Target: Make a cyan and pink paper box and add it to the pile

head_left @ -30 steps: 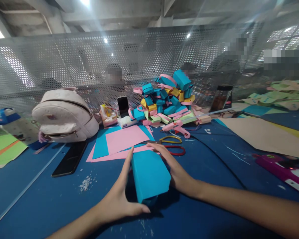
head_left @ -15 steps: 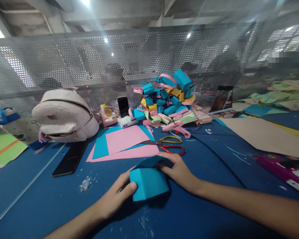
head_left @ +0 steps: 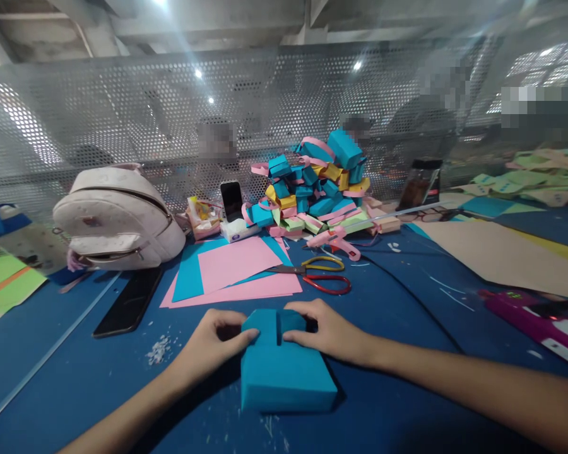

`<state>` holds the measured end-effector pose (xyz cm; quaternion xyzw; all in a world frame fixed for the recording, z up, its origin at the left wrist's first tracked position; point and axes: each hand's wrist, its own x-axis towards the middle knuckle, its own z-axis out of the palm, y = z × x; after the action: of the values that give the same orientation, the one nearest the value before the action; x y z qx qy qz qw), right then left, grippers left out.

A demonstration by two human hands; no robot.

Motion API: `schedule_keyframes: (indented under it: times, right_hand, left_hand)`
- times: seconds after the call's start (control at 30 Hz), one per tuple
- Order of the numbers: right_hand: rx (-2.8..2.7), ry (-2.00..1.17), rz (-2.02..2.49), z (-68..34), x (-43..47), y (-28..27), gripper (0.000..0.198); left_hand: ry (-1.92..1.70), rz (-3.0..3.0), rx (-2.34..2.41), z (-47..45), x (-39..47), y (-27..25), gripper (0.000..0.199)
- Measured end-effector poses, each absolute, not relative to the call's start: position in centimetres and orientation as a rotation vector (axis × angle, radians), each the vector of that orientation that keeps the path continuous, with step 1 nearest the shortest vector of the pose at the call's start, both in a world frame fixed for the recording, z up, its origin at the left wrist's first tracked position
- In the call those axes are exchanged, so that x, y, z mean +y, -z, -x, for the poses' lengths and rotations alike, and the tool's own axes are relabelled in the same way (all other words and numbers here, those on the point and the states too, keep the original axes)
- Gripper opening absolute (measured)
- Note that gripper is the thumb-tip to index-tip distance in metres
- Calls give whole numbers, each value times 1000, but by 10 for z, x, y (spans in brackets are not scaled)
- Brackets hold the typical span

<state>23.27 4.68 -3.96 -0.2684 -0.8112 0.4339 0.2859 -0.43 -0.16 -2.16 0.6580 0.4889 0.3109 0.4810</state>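
A blue folded paper box rests on the blue table in front of me, with two flaps at its far end and a narrow gap between them. My left hand pinches the left flap, thumb on top and fingers behind. On the other side, my right hand grips the right flap the same way. Just beyond the hands lie scissors with one yellow and one red handle. Pink paper sheets and blue sheets are stacked under the blades.
A pink glue gun lies before a heap of folded paper pieces. At left are a white backpack and a black phone. A magenta power strip sits at right. A perforated metal screen closes off the back.
The box has been turned and lowered so its flapped end faces away from me. Both hands shifted to the flaps, the left one moving up and back from the near corner.
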Motion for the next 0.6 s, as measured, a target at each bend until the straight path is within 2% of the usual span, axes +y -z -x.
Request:
schedule_keyframes:
  times: [0.2,0.43,0.53,0.6]
  right_hand:
    - [-2340,-1081,742,-229,51,40,13]
    - [-2514,-772,711,-223,60,44,17]
    - [-2572,-715,647,-226,63,43,11]
    - [-2639,-639,567,-229,65,40,12]
  left_hand:
    - [-530,-2113,1257,3,4,18,19]
    - [-633,-2194,1261,-6,13,32,8]
    - [-649,-2189,1202,-5,15,34,7]
    - [-618,-2241,1147,-3,15,33,13]
